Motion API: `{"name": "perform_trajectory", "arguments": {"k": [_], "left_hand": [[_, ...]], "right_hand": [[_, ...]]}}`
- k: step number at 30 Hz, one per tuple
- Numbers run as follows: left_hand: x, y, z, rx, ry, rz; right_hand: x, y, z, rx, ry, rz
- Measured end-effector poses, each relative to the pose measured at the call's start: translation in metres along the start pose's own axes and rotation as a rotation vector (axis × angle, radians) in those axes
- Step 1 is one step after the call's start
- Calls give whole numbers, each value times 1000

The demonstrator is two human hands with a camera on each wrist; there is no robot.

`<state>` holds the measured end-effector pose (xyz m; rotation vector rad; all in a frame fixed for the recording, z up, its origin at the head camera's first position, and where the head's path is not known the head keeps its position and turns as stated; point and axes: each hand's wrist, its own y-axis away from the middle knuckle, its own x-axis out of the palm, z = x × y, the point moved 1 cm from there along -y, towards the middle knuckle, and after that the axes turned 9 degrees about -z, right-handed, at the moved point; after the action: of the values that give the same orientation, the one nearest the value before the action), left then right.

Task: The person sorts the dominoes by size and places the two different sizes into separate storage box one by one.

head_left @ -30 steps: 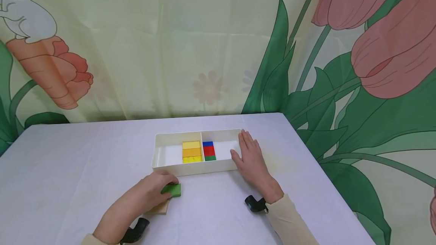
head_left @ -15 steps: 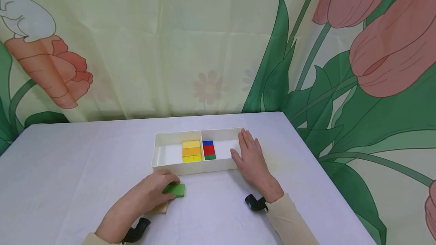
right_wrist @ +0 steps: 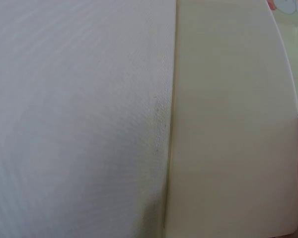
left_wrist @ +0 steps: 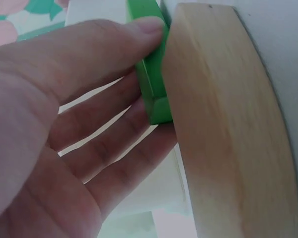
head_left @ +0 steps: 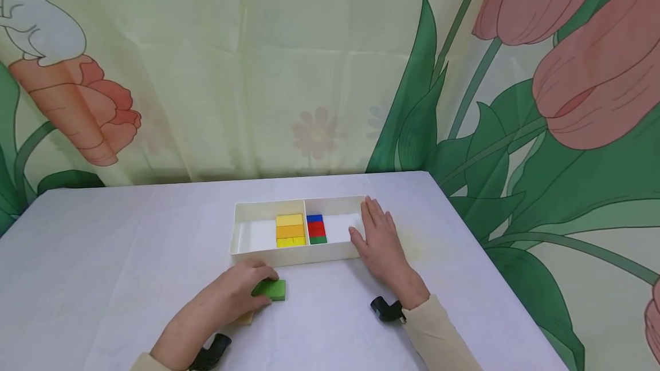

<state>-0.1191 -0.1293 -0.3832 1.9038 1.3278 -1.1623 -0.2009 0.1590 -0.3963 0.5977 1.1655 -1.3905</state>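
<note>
In front of the white two-part box (head_left: pixel 294 256), my left hand (head_left: pixel 234 291) pinches a flat green block (head_left: pixel 273 289) between thumb and fingers. The left wrist view shows the thumb on one face of the green block (left_wrist: pixel 154 84). Beside it lies a wooden block (left_wrist: pixel 223 119), partly covered by my hand in the head view. My right hand (head_left: pixel 382 245) rests against the box's right end, its fingers straight. The right wrist view is mostly the box wall (right_wrist: pixel 233 124), with a sliver of the hand at its edge.
In the box's left compartment lie yellow and orange blocks (head_left: pixel 290 231) against the divider. Blue, red and green blocks (head_left: pixel 317 229) lie on the divider's other side. A white cloth (head_left: pixel 129 256) covers the table, and a printed curtain (head_left: pixel 232 73) hangs behind it.
My left hand has shifted slightly to the right with the green block, and less of the wooden block shows. The right hand and the box have stayed in place.
</note>
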Motion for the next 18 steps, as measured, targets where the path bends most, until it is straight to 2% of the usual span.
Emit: {"name": "perform_trajectory", "arguments": {"k": [5,10,16,18], "left_hand": [[0,-2,2,-32,66,33],[1,-1,6,34,57,10],[0,-2,6,42,80,-2],[-3,-1,6,71,95,-20]], "right_hand": [[3,0,-1,-1,0,-8],[3,0,-1,1,-4,-5],[2,-1,-1,-9,-7,-10],[2,-1,-2,-11,-7,-10]]}}
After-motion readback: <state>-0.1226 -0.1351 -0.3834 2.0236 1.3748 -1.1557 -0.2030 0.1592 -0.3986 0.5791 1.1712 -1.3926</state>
